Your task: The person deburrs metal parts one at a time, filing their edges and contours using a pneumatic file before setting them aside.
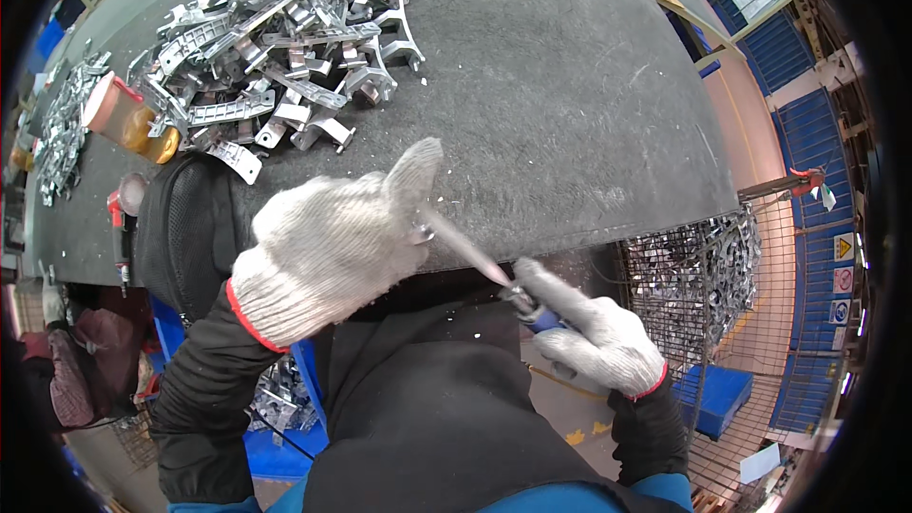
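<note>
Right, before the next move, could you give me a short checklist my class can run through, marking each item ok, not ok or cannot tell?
1. Gloves on both hands: ok; pale knitted, red-edged cuffs.
2. Right hand holding the blue-handled tool: ok; fingers wrapped round the handle.
3. Tool's shaft clear of the left hand: not ok; in this view it reaches the thumb side.
4. Left hand's hold: cannot tell; the glove hides most of it.
5. Tool's tip condition: cannot tell; the shaft is blurred.
6. Loose metal parts on the table: ok; heaped beyond the left hand.
</note>
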Demonstrator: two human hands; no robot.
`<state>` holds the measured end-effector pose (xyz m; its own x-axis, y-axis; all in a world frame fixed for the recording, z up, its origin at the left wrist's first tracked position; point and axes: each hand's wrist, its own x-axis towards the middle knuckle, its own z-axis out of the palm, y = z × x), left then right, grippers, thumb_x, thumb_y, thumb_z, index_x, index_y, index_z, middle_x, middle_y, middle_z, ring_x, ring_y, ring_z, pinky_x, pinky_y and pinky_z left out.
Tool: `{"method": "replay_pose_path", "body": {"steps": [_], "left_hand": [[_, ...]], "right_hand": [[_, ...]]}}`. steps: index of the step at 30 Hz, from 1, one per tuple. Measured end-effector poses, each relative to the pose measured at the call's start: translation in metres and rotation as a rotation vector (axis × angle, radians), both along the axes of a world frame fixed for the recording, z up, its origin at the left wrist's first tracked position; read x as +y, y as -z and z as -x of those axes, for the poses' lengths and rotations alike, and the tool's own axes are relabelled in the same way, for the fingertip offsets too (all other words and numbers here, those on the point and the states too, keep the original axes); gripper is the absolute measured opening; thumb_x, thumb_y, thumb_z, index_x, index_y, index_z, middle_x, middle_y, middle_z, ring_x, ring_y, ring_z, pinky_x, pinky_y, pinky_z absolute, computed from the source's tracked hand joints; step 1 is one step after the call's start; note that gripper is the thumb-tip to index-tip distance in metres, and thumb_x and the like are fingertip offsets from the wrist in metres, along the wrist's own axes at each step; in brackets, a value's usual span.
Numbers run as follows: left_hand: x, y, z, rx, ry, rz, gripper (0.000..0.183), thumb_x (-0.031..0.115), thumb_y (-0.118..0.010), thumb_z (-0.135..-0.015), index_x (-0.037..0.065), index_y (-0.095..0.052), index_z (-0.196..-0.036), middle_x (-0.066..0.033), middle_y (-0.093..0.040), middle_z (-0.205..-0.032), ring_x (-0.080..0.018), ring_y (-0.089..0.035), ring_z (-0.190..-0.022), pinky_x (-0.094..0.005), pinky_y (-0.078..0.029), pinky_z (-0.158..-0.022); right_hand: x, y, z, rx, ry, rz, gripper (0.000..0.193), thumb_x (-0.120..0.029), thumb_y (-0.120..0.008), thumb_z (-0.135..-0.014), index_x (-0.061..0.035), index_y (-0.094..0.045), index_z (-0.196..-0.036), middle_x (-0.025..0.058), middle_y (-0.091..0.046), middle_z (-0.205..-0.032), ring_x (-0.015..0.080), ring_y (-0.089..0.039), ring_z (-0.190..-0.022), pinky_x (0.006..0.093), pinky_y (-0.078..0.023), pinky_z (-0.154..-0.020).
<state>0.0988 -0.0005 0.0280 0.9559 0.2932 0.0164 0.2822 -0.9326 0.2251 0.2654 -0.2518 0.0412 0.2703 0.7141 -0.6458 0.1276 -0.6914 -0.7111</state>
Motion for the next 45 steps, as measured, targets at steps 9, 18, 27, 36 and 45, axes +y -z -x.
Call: {"method": "replay_pose_path", "body": {"steps": [9, 18, 27, 36, 45], "left_hand": [[-0.02, 0.018, 0.066, -0.216, -0.061, 0.181, 0.077, 0.021, -0.092, -0.07, -0.004, -0.061, -0.136, -0.0142, -0.075, -0.106, -0.028, -0.076, -0.085, -0.0371, -0.059, -0.076], [-0.059, 0.122, 0.072, -0.899, -0.566, 0.33, 0.037, 0.015, -0.084, -0.085, 0.001, -0.067, -0.115, -0.014, -0.068, -0.105, -0.0245, -0.066, -0.087, -0.0383, -0.055, -0.08], [-0.023, 0.101, 0.032, -0.405, -0.35, 0.167, 0.01, 0.018, -0.078, -0.083, 0.01, -0.074, -0.086, -0.0072, -0.064, -0.085, -0.0298, -0.062, -0.085, -0.0454, -0.046, -0.076], [0.027, 0.066, -0.016, -0.346, -0.132, 0.014, 0.063, 0.013, -0.084, -0.067, 0.011, -0.064, -0.127, -0.0119, -0.066, -0.132, -0.0357, -0.06, -0.128, -0.0467, -0.045, -0.11], [0.047, 0.12, -0.009, -0.553, -0.176, 0.5, 0.044, 0.008, -0.083, -0.081, 0.006, -0.073, -0.124, -0.0099, -0.074, -0.123, -0.0208, -0.072, -0.101, -0.0355, -0.058, -0.086]], "right_hand": [[-0.022, 0.024, 0.001, 0.17, 0.012, -0.065, 0.079, -0.011, -0.072, -0.087, -0.0084, -0.042, -0.16, 0.0116, -0.074, -0.124, 0.0176, -0.072, -0.091, 0.031, -0.057, -0.085], [-0.007, 0.048, 0.012, 0.304, 0.122, -0.073, 0.078, -0.016, -0.071, -0.091, -0.0116, -0.039, -0.162, 0.0055, -0.073, -0.108, 0.0131, -0.067, -0.082, 0.0283, -0.055, -0.081], [-0.009, 0.045, 0.023, 0.118, 0.175, 0.0, 0.078, -0.016, -0.072, -0.091, -0.0167, -0.04, -0.162, 0.0079, -0.075, -0.104, 0.012, -0.066, -0.07, 0.0285, -0.057, -0.074], [-0.023, 0.053, 0.031, 0.028, 0.189, 0.003, 0.078, -0.018, -0.072, -0.091, -0.0188, -0.041, -0.162, 0.0101, -0.076, -0.109, 0.0146, -0.07, -0.07, 0.0305, -0.058, -0.075], [-0.039, 0.063, 0.032, -0.12, 0.085, -0.046, 0.076, -0.02, -0.074, -0.091, -0.0174, -0.043, -0.16, 0.0126, -0.076, -0.117, 0.0237, -0.075, -0.088, 0.0329, -0.058, -0.084]]}}
